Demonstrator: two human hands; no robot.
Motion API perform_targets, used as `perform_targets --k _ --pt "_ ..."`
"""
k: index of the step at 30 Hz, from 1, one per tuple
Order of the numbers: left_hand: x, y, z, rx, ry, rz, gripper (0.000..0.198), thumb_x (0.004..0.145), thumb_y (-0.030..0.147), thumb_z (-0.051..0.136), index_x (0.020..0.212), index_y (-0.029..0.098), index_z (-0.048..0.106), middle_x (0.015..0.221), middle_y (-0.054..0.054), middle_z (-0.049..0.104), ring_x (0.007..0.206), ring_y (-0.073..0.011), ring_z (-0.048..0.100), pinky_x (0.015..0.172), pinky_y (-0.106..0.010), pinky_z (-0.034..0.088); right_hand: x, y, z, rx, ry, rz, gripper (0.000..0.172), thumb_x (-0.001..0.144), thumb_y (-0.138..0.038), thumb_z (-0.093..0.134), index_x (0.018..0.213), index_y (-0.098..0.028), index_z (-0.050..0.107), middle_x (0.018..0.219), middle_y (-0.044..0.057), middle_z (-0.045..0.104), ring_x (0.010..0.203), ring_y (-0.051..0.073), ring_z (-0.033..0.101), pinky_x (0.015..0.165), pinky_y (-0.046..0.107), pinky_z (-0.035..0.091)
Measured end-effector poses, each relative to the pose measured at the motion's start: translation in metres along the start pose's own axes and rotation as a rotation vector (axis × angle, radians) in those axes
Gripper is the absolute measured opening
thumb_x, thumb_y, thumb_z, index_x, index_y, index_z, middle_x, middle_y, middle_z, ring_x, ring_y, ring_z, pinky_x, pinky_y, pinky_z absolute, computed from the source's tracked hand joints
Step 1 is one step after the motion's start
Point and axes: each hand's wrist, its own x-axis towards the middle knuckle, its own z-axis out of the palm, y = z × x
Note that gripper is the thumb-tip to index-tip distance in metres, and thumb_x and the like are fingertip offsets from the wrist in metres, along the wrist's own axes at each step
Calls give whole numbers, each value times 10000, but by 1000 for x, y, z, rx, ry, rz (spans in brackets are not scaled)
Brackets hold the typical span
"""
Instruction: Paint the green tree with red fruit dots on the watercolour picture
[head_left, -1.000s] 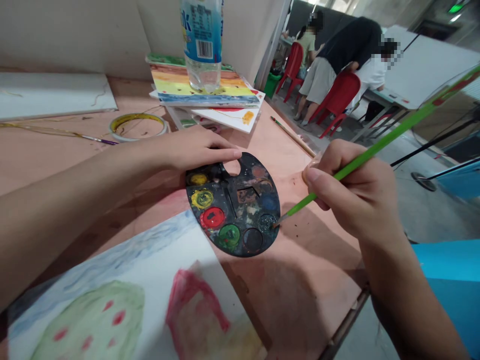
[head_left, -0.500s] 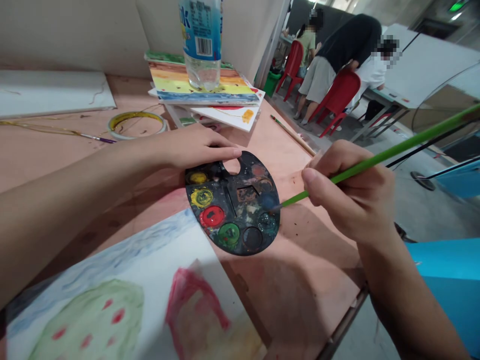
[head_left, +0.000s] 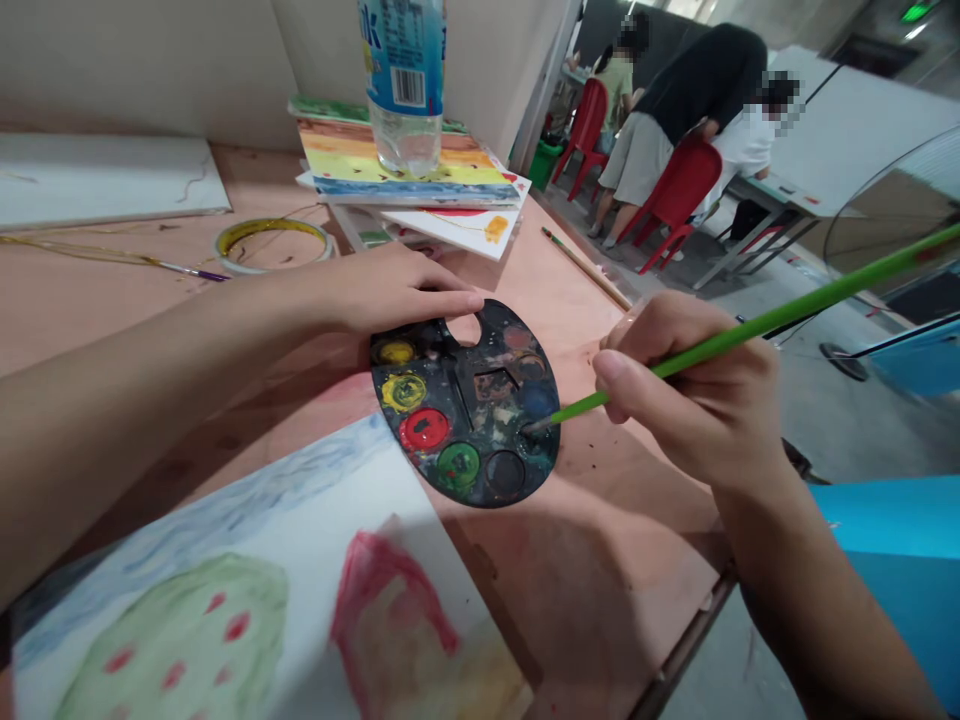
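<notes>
A dark paint palette (head_left: 487,430) lies on the table, its wells holding yellow, red, green and dark paints. My left hand (head_left: 390,285) holds the palette by its far left edge, one digit stretched toward the thumb hole; the other fingers are partly hidden. Pinched in my right hand (head_left: 686,385) is a green-handled paintbrush (head_left: 750,325). Its bristles touch a dark well on the palette's right side. Below the palette lies a painting (head_left: 315,520) with a green shape dotted red, a pink-red outline and blue strokes along its top.
A plastic bottle (head_left: 406,90) stands on stacked paintings (head_left: 337,165) at the back. A tape roll (head_left: 322,250), a purple-tipped brush (head_left: 187,271) and a white canvas (head_left: 97,185) lie left. Another brush (head_left: 585,268) lies near the right edge. People and red chairs (head_left: 682,190) are beyond.
My right hand has moved slightly left, and the brush tip has gone down and left into the dark well. My left hand and the palette stay almost in place.
</notes>
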Motion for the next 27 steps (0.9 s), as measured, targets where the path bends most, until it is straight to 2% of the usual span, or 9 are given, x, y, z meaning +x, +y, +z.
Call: perform_targets --k 4,9,15,21,27 --pt "-1 1 0 -12 -3 -14 707 864 705 314 1270 264 688 1306 -13 675 1185 -282 593 1036 -358 410 1 1 0 85 -26 4 309 929 -97 602 668 -187 462 625 -45 430 566 92 434 540 306 340" --pt "-1 2 0 -30 -12 -29 705 863 703 331 1301 266 670 1318 -25 665 1201 -294 579 1065 -374 394 0 3 0 119 152 8 309 919 -111 619 656 -183 475 652 -38 424 561 94 423 559 326 327" --pt "-1 1 -1 -19 -7 -5 694 877 700 330 1294 267 676 1307 -26 675 1191 -298 584 1060 -388 401 -1 3 0 134 52 38 302 924 -143 623 666 -200 477 643 -33 428 554 110 426 549 319 330" --pt "-1 -1 -1 -26 -2 20 654 885 692 346 1285 295 678 1337 -6 664 1210 -292 580 1058 -374 403 -1 1 0 142 44 54 301 927 -132 611 667 -203 479 645 -30 423 560 116 425 548 324 330" --pt "0 -1 -1 -18 -8 13 675 882 698 349 1297 279 677 1317 -33 678 1183 -303 604 1031 -379 427 -1 0 0 80 37 43 312 940 -151 618 660 -198 489 633 -39 428 554 104 422 547 313 345"
